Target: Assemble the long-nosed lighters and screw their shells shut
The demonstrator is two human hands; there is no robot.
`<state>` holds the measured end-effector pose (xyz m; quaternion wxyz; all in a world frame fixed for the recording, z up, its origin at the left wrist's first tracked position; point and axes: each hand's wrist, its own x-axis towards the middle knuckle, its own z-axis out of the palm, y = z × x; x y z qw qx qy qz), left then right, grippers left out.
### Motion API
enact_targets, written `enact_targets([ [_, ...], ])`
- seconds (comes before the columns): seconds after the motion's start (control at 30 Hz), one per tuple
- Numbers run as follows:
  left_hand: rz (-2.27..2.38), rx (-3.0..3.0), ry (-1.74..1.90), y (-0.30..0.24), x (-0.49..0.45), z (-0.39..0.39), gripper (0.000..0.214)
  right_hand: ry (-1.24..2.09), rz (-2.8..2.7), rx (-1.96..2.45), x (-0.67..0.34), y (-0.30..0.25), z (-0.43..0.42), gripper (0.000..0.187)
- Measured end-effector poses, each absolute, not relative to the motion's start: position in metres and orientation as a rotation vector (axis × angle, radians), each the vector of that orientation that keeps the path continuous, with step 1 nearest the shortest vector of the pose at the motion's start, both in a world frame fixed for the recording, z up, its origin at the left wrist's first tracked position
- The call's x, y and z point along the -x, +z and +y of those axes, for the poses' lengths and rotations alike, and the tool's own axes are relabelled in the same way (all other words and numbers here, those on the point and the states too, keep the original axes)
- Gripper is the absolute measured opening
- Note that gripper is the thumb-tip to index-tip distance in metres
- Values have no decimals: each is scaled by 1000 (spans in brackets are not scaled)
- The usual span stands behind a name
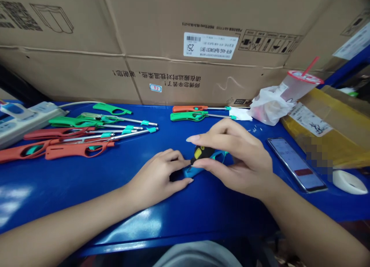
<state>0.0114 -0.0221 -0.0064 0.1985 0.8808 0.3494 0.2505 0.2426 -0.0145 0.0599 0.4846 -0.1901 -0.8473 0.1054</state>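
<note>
My left hand (166,174) pinches the end of a blue long-nosed lighter (190,172), which lies low over the blue table. My right hand (243,159) grips a short black and yellow screwdriver (201,152) between thumb and fingers. Its narrow dark tip points down at the blue lighter's body, close to my left fingertips; whether it sits in a screw I cannot tell. Beyond my right hand, part of the lighter's turquoise trigger side shows, and the rest is hidden. Farther back lie an orange lighter (187,108) and a green lighter (186,116), side by side.
Several red and green lighters and casings (78,150) lie at the left beside a white power strip (29,122). A large cardboard box (162,39) walls off the back. At the right are a phone (296,164), a white mouse-like object (349,182), a bagged drink cup (300,87) and a yellow parcel (343,136).
</note>
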Motion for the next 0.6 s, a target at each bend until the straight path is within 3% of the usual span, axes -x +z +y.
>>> enact_targets([
  [0.2,979,-2462,671,-7,-12,-21,31,240,-2209,497,-246,59,-14,48],
  [0.33,978,-2490,700,-6,-13,-21,31,202,-2122,506,-244,55,-10,35],
  [0.47,970,-2503,742,-5,-13,-22,30,53,-2087,506,-243,53,-8,39],
  [0.6,964,-2476,708,-7,-13,-22,26,231,-2210,457,-242,57,-13,45],
])
